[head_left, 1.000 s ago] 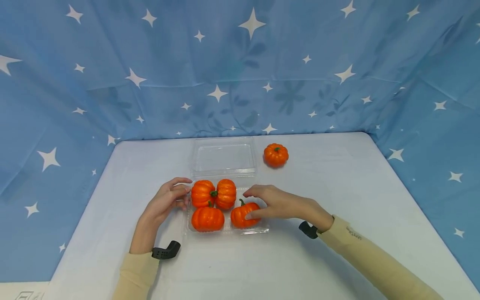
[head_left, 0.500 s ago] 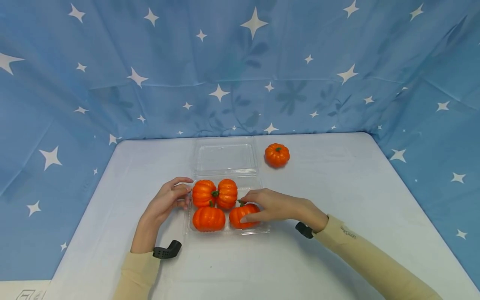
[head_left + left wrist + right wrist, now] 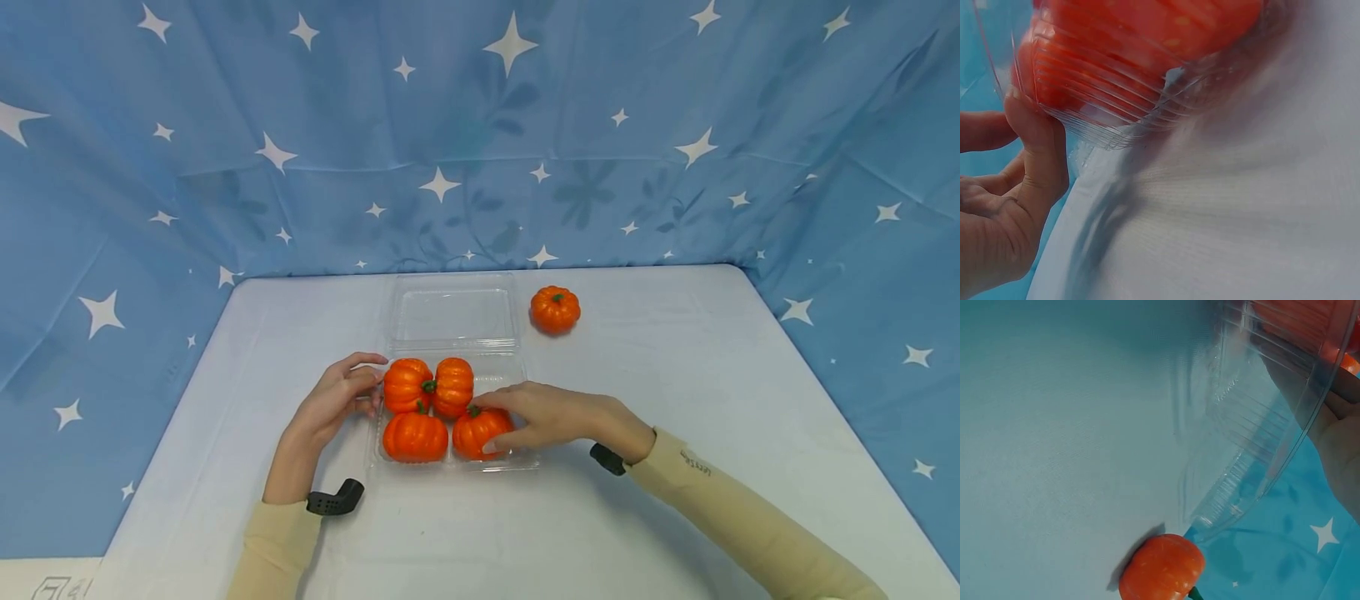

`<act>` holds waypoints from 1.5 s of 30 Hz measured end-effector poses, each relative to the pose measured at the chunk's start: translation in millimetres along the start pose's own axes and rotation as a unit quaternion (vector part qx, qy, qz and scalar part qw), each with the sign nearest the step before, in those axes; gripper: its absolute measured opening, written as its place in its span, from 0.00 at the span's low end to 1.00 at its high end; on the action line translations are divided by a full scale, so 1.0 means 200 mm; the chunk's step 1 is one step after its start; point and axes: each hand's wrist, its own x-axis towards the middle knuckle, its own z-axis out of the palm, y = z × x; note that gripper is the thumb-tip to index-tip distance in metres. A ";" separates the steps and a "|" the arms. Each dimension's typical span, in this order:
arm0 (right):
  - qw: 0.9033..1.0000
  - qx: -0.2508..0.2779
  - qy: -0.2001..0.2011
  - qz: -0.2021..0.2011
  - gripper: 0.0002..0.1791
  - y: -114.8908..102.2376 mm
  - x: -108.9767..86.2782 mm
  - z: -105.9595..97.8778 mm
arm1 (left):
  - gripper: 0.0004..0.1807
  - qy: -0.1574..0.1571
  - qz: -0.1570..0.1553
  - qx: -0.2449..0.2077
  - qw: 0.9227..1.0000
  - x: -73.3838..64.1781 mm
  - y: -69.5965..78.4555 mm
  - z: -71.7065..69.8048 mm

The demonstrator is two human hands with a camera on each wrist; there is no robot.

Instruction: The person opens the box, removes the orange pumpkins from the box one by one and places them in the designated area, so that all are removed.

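Note:
In the head view my right hand [image 3: 543, 415] grips a small orange pumpkin [image 3: 474, 433], thumb on its front and fingers by its green stem. It sits in the front right of a clear plastic clamshell box [image 3: 517, 367]. Three other pumpkins share the box: one at front left [image 3: 415, 437], one at back left [image 3: 405, 385] and one at back middle [image 3: 454, 385]. My left hand [image 3: 337, 392] rests at the box's left side, fingers loosely bent. In the left wrist view its thumb [image 3: 1038, 134] touches the ribbed wall [image 3: 1100, 106].
The box's clear lid [image 3: 453, 312] lies open behind it on the white table [image 3: 645, 350]. One more pumpkin [image 3: 555, 310] stands right of the lid, also seen in the right wrist view as an orange pumpkin [image 3: 1163, 567]. A blue starry curtain [image 3: 480, 150] hangs behind.
My right hand has closed round the front right pumpkin and shifted it a little left, toward the front left one. The left hand has stayed at the box's side.

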 end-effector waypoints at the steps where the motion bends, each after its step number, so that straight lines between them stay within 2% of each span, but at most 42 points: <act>1: 1.000 0.001 -0.001 -0.001 0.33 0.00 0.00 0.00 | 0.21 0.000 0.000 -0.001 1.000 0.00 0.00 0.00; 9: 1.000 0.028 -0.002 -0.008 0.32 0.01 0.00 -0.01 | 0.22 -0.005 -0.007 -0.005 1.000 0.01 0.00 0.00; 15: 0.999 0.026 0.000 -0.020 0.32 0.00 -0.01 -0.02 | 0.22 -0.006 -0.002 -0.005 1.000 0.00 0.01 0.00; 25: 0.999 0.022 0.025 0.033 0.42 -0.04 -0.02 -0.02 | 0.21 -0.001 -0.001 -0.003 1.000 0.00 0.00 0.00; 33: 0.998 0.013 0.054 0.009 0.36 -0.03 -0.05 -0.02 | 0.21 0.000 -0.002 -0.001 1.000 0.00 0.00 0.00; 40: 0.997 0.034 0.075 0.003 0.36 0.00 -0.08 -0.01 | 0.21 -0.002 0.001 0.001 1.000 -0.01 0.00 0.00; 45: 0.994 0.029 0.103 -0.008 0.37 0.01 -0.11 -0.03 | 0.21 -0.001 -0.001 0.002 1.000 -0.01 0.01 0.00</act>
